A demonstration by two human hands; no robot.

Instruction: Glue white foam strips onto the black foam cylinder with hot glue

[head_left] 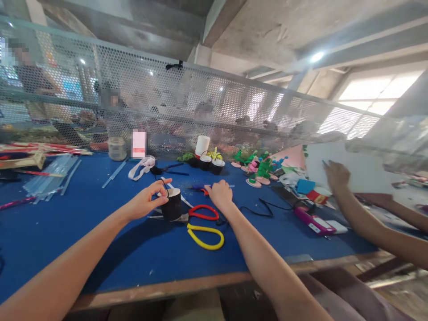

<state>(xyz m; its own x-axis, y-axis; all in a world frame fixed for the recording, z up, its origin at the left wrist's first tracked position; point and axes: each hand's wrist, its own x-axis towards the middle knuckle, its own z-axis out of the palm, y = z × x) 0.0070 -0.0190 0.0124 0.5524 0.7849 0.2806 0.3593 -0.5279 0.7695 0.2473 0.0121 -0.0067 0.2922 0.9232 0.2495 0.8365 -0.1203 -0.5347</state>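
My left hand (152,199) pinches a small black bucket (171,207) with a white inside and a thin black handle. The bucket is upright, just over the blades of the scissors. A pair of scissors (204,238) with one red and one yellow handle loop lies between my arms. My right hand (220,195) is closed on a blue glue gun (198,187) with a red trigger; its nozzle points left towards the bucket. My palm hides most of the gun's grip. Behind the bucket lies a white strip (185,201), partly hidden.
Small black buckets (218,166) and a white roll (202,146) stand at the back. Several green figures (265,168) are right of them. Clear glue sticks (53,174) lie left. A purple device (313,222) sits right, near a co-worker's hand (337,174). Perforated metal mesh (140,102) bounds the blue table (133,258).
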